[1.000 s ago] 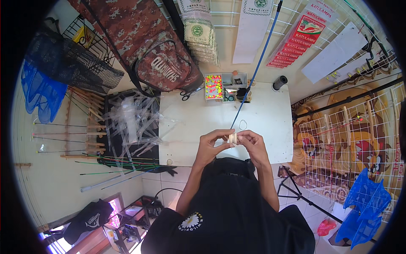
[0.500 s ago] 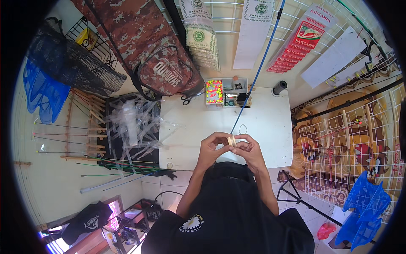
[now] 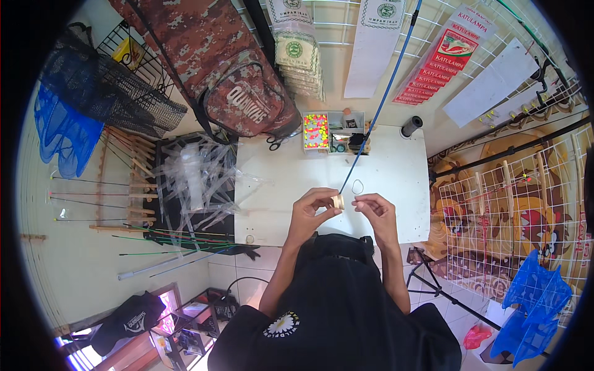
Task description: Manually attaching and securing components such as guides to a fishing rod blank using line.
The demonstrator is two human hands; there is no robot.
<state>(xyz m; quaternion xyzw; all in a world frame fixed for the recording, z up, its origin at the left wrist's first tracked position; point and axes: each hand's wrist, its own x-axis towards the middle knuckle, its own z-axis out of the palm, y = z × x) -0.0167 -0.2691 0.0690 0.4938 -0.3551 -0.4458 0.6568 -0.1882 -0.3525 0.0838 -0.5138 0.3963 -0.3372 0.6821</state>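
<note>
A small pale spool [image 3: 338,202], wood-like in colour, sits between the thumb and fingers of my left hand [image 3: 309,213] above the white table [image 3: 278,185]. Just right of it, my right hand [image 3: 378,213] is apart from the spool, thumb and fingertips pinched together. Any thread in that pinch is too fine to make out. A thin blue rod [image 3: 388,80] slants down from the top, its lower end beside the spool. On the tabletop beyond my right fingertips lies a thin loop of line [image 3: 357,187].
At the table's back stand a divided box [image 3: 316,133] of bright red and yellow pieces, black scissors [image 3: 274,143] and a dark cylinder [image 3: 411,127]. Clear plastic sleeves [image 3: 195,176] lie heaped at left. A camouflage bag [image 3: 241,93] leans behind; a black tripod [image 3: 427,272] stands right.
My right hand has come off the spool and moved slightly right, its fingertips now pinched. My left hand still holds the spool in nearly the same place.
</note>
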